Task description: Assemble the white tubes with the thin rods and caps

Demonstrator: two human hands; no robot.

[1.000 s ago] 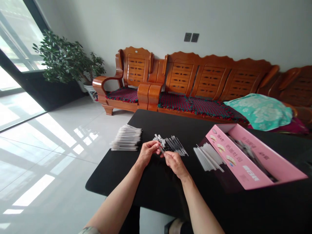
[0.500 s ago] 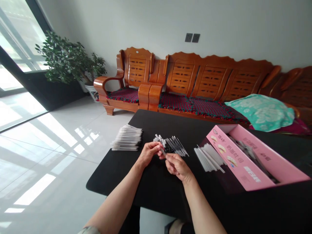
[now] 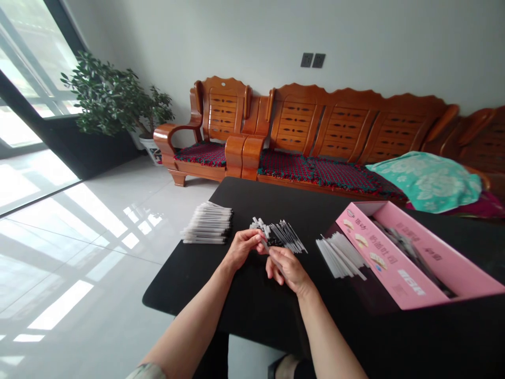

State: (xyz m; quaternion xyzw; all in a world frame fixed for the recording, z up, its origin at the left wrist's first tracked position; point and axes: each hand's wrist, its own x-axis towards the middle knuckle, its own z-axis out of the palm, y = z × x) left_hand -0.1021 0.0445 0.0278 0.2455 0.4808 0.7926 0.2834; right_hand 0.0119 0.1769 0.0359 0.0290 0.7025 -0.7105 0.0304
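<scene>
Above the black table [image 3: 252,310], my left hand [image 3: 245,248] pinches one end of a thin grey-white stick [image 3: 278,263]. My right hand [image 3: 290,271] is closed around the same stick, which slants across its palm. Just behind my hands lie short white pieces [image 3: 259,225] and a bundle of thin dark-and-silver rods [image 3: 290,237]. A neat stack of white sticks with dark ends [image 3: 209,223] is on the left. Loose translucent white tubes [image 3: 341,255] lie to the right. The exact point where the fingertips meet the stick is too small to make out.
A pink open box [image 3: 382,263] with dark items inside stands on the right of the table. Behind the table are a wooden bench [image 3: 339,126] with a turquoise cloth [image 3: 430,181] and a wooden armchair [image 3: 223,113]. A potted plant [image 3: 106,95] stands back left.
The fingers of my right hand have shifted, and more of the stick shows across the palm. My left hand keeps its pinch. The whole view has moved slightly.
</scene>
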